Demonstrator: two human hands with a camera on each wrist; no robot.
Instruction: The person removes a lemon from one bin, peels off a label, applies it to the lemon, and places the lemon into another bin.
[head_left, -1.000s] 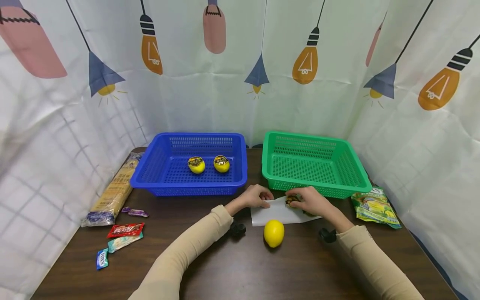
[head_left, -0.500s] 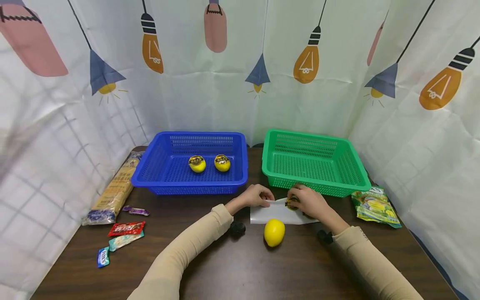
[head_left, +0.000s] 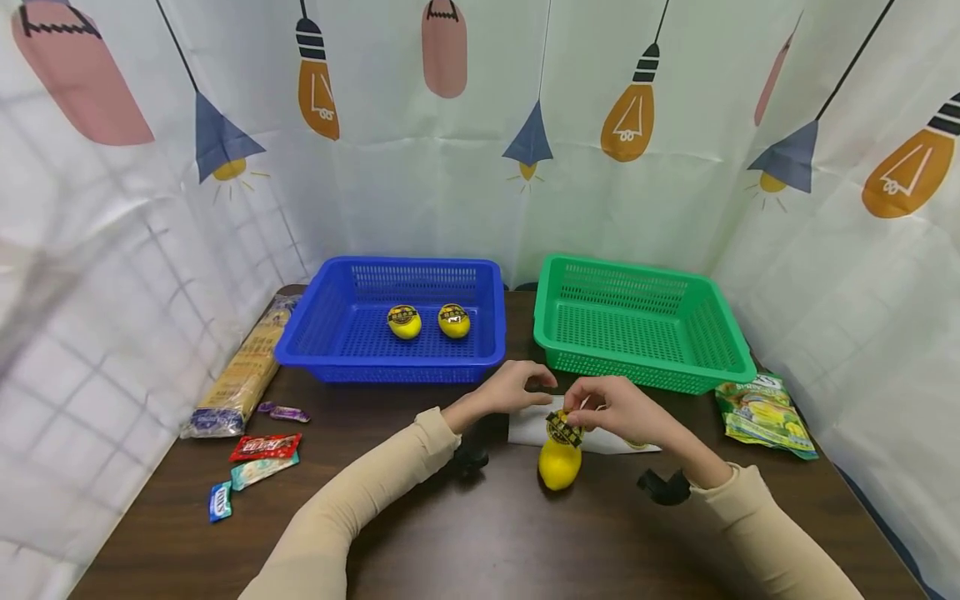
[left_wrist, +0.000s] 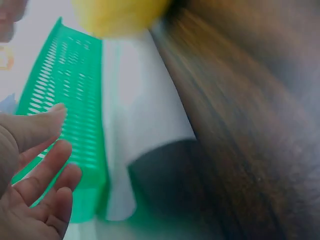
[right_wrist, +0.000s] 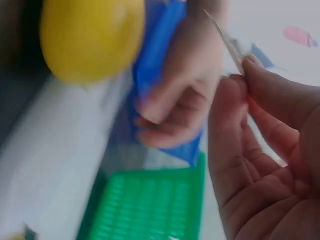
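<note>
My right hand [head_left: 621,407] pinches a round black-and-gold sticker [head_left: 562,429] between thumb and forefinger. In the right wrist view the sticker [right_wrist: 226,42] shows edge-on, as a thin sliver at the fingertips. Just below it in the head view a plain yellow lemon [head_left: 559,468] rests on the table, its upper part overlapped by the sticker. Behind the lemon lies a white sticker sheet [head_left: 527,427], one more label partly showing near its right end. My left hand [head_left: 519,387] hovers at the sheet's left end, fingers loosely bent and holding nothing; the left wrist view shows those fingers [left_wrist: 47,167] apart.
A blue basket [head_left: 390,373] at the back holds two lemons with labels [head_left: 453,322]. To its right stands a green basket [head_left: 645,371]. A long plastic-wrapped pack [head_left: 243,367] and several small wrapped sweets [head_left: 264,447] lie at left, a green-yellow bag [head_left: 765,412] at right.
My right hand has lifted the sticker from the sheet and brought it left and toward me, over the lemon. My left hand has let go of the sheet.
</note>
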